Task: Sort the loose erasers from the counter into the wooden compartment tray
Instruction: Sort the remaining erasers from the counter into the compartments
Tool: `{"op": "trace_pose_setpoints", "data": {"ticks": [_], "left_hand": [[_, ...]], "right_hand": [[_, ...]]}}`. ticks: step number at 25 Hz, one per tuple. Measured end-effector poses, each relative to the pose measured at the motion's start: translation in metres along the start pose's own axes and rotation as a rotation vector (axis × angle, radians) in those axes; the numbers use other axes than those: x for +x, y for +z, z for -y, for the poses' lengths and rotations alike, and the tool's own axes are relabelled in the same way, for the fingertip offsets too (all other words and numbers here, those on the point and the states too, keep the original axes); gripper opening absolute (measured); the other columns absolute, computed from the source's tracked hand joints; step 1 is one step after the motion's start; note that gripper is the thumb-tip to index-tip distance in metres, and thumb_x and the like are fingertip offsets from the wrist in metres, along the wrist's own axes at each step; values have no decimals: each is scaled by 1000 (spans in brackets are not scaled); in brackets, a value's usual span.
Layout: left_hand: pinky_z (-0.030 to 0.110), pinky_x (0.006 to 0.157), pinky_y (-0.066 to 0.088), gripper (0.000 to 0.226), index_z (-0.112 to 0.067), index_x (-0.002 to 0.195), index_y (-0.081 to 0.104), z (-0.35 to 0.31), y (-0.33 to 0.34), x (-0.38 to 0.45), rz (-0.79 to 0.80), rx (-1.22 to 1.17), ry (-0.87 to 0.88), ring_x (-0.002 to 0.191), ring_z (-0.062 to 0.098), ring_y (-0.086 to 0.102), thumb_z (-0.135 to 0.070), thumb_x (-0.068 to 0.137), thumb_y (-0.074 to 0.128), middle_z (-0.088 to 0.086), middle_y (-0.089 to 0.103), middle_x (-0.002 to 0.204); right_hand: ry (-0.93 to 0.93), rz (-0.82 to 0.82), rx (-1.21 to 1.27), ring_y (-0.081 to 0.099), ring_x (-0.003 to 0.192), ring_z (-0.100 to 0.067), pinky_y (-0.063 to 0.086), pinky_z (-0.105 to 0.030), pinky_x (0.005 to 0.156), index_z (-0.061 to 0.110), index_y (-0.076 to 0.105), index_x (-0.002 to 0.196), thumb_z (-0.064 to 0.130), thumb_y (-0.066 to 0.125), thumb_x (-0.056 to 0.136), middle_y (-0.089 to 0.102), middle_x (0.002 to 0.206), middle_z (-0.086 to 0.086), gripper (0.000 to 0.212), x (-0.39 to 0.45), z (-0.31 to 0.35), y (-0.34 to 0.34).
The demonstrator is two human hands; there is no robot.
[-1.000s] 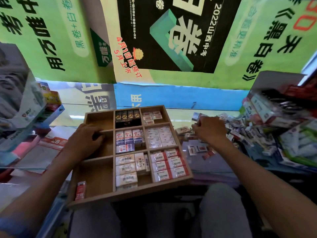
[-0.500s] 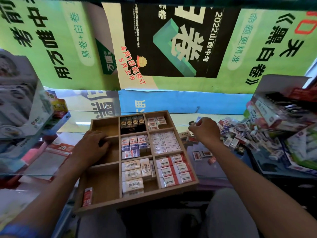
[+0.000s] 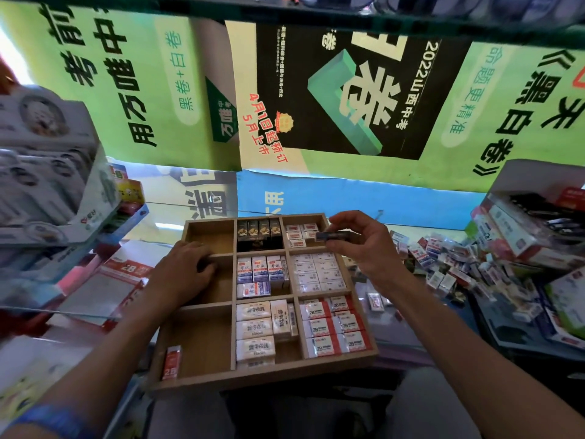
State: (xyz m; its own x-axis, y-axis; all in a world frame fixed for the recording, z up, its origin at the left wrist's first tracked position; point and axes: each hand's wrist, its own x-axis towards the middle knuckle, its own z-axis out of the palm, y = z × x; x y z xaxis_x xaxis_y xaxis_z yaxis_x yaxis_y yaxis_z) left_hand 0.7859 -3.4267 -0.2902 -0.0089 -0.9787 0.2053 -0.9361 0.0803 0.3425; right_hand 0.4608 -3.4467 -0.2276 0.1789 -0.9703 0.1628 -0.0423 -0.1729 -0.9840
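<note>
Left hand (image 3: 185, 274): fingertips hidden, curled over a tray (image 3: 259, 380) divider; the middle-left compartment floor beneath is mostly covered.
Right hand (image 3: 361, 245): pinches a dark eraser (image 3: 332, 236), its label too blurred to read; the eraser overlaps the far-right compartment's contents.
Loose erasers (image 3: 443, 267): heaped, smeared, uncountable; print illegible.
Boxes, left (image 3: 47, 172): blurred, cut by the frame edge.
Boxes, right (image 3: 531, 223): cut off at the edge.
Both forearms: run out of frame at the bottom.
Posters (image 3: 348, 90): tops cut off.
</note>
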Motion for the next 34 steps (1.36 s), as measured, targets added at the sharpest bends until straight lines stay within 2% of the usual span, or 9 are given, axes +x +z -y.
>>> {"op": "trace_pose_setpoints", "data": {"ticks": [3,7,10,13,17,24,27,31,34], "left_hand": [[34,84,47,13,-17,100,67,1,1,1,-2,5,6,105,21,55,-26,90,65,4,64,103],[34,86,47,14,-19,101,66,2,1,1,2,6,-2,106,20,54,-28,91,64,3,64,105],[35,88,48,13,-20,101,65,1,1,1,4,-1,-11,109,19,53,-29,91,63,2,64,109],[34,89,47,12,-20,99,64,-1,-1,0,-7,-25,-15,110,18,53,-29,92,62,1,63,110],[34,94,46,15,-19,103,65,-1,0,0,-22,-35,-19,111,17,53,-29,93,61,0,63,112],[33,91,46,15,-21,102,66,2,1,0,-34,-26,-12,108,16,53,-31,93,59,-1,63,108],[36,92,46,17,-20,106,66,4,1,0,-30,-26,-14,112,18,53,-29,93,61,1,64,112],[39,91,47,20,-18,109,68,4,0,2,-1,-15,-16,114,22,54,-27,92,64,5,65,115],[41,90,46,20,-17,111,67,3,-1,1,2,-7,-7,114,25,55,-23,91,64,8,65,115]], "right_hand": [[-20,9,-62,69,89,-12,57,-25,76,15,67,98,-9,74,76,71,98,-9,34,1,1,1],[-130,42,-538,55,65,1,41,-12,61,25,72,80,10,83,73,67,71,12,19,9,-7,15],[-163,93,-632,54,59,4,40,-12,61,24,72,79,12,80,77,62,69,21,15,25,-9,48],[-236,203,-798,55,73,3,44,-15,71,20,72,90,13,73,84,64,86,12,9,45,-12,84],[-298,278,-1002,60,92,-16,51,-35,84,16,73,94,13,68,86,66,98,-2,10,63,-22,112],[-362,217,-1056,64,90,-18,52,-35,84,18,75,104,19,59,90,74,99,-2,21,60,-36,117],[-421,238,-1072,61,87,-20,46,-34,86,18,76,102,18,56,88,75,95,-3,24,53,-35,111],[-397,-20,-937,58,79,-20,44,-34,75,13,74,88,15,60,84,71,86,-3,14,27,-31,64],[-171,-277,-994,59,84,-25,46,-36,73,15,71,86,16,61,83,68,89,-5,11,4,-40,-8]]}}
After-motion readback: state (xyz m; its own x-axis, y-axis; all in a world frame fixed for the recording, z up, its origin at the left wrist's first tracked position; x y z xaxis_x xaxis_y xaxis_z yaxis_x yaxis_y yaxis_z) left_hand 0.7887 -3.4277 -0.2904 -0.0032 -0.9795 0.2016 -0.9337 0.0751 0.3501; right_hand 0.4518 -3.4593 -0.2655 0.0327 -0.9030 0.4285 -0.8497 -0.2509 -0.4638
